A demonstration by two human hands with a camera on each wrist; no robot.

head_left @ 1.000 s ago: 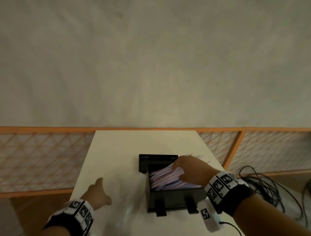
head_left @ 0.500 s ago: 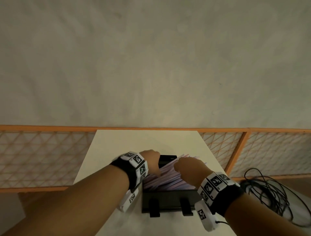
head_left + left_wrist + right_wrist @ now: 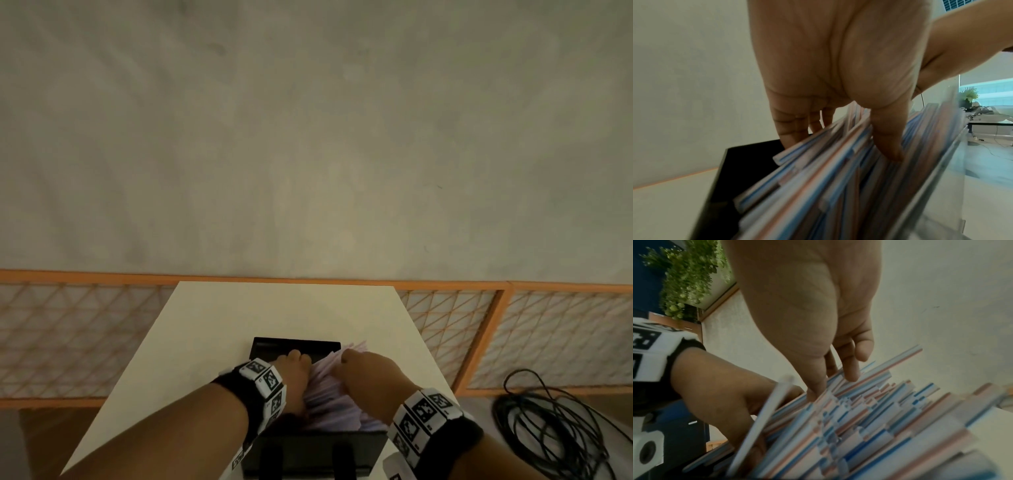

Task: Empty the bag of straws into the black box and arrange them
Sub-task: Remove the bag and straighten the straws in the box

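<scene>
Striped blue-and-red plastic straws [image 3: 330, 394] lie heaped in the black rectangular box [image 3: 274, 344], long axis running 7 to 1 o'clock. Left hand [image 3: 294, 371], fingers straight, presses their 9 o'clock flank; right hand [image 3: 368, 371], loosely extended, touches the 1 o'clock ends, equally near.

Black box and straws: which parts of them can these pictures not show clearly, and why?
- Black box floor: head view, hidden under the straws.
- Box's left inside: head view, covered by the left hand.
- Box's near wall: cut off by the bottom edge.
- Near straw ends: both wrist views, blurred.
- Right hand fingertips: head view, hidden behind its back.
- Bag: not identifiable.
</scene>
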